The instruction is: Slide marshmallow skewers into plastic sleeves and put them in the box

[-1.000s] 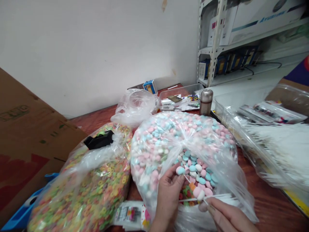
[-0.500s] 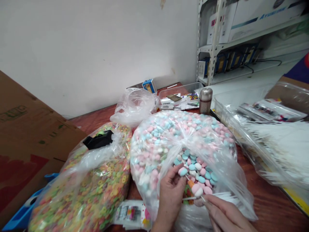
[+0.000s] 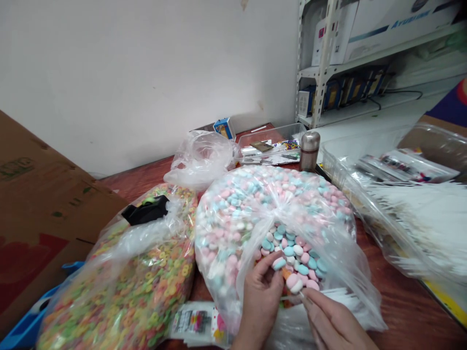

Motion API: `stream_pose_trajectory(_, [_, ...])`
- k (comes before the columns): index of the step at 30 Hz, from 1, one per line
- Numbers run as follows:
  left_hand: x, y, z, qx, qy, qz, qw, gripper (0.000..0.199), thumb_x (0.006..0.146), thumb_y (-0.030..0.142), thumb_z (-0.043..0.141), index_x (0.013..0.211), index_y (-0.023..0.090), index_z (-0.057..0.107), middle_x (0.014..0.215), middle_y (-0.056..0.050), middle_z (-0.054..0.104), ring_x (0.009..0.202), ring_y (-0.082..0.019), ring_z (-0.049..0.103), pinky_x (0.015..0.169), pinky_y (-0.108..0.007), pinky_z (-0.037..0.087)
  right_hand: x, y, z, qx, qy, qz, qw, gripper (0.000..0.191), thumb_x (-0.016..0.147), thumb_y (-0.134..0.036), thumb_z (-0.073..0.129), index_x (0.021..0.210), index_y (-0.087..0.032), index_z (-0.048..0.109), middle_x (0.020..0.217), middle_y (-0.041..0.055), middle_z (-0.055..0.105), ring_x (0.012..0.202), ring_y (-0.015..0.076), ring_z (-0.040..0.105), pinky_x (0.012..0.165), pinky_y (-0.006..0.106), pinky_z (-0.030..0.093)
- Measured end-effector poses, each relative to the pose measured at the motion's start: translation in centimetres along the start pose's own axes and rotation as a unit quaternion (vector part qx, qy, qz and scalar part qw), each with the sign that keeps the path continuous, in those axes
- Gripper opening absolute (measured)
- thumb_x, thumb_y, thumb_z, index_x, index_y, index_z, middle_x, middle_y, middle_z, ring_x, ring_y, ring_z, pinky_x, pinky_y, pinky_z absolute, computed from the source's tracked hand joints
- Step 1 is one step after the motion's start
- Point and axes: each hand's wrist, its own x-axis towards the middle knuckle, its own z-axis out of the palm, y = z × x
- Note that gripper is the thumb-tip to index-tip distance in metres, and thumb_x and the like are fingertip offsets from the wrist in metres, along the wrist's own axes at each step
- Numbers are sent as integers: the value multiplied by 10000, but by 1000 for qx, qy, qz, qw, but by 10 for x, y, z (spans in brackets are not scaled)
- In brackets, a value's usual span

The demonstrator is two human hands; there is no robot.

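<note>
An opened clear bag (image 3: 219, 214) of pink, blue and white candies lies in front of me. At its mouth my left hand (image 3: 260, 294) is closed, thumb and forefinger pinching a pink-and-blue candy (image 3: 279, 264). Any stick under that candy is mostly hidden by the fingers. My right hand (image 3: 330, 316) is closed too, its fingertips on the thin stick of a pink-and-white lollipop (image 3: 294, 283). Loose candies (image 3: 302, 269) show just behind both hands. White sticks (image 3: 343, 297) lie by the bag's mouth, right of the fingers.
Left stands a bag of ring-shaped candies (image 3: 146, 287) with a black tape dispenser (image 3: 146, 210) on top. A cardboard box (image 3: 47, 204) leans at far left. On the right is a clear bin (image 3: 357, 194) holding white sticks. A metal-capped shaker (image 3: 309, 150) stands behind the candy bag.
Both hands have moved only slightly, staying at the bag's mouth. The pink-and-blue candy is a little lower, and its stick shows less. The view has shifted slightly.
</note>
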Motion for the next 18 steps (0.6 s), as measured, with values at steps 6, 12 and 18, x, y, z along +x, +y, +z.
stream_pose_trajectory(6, [-10,-1,3,16,-43,9,999,338,765,280,730,1095,212,749,988,-90,760,909,-243,686,831,-331,557,9,14,7,-68,24,-70,995,336,896,-489,492,750,-236,658,626,4,583,595,171,520,637,249,479])
stream_pose_trajectory(12, [-21,6,4,-136,-40,31,989,491,791,341,732,1269,378,623,1414,-43,568,1169,-267,607,993,-371,483,15,15,-5,-148,46,-72,985,331,939,-484,460,956,-230,672,753,26,642,727,201,605,698,241,494])
stream_pose_trajectory(18, [-20,15,21,-294,-15,-66,954,374,880,500,576,1059,193,690,1113,-130,705,1004,-249,651,827,-332,510,-4,23,-9,-286,14,-130,949,249,954,-341,456,816,-242,638,778,39,666,728,185,640,678,226,492])
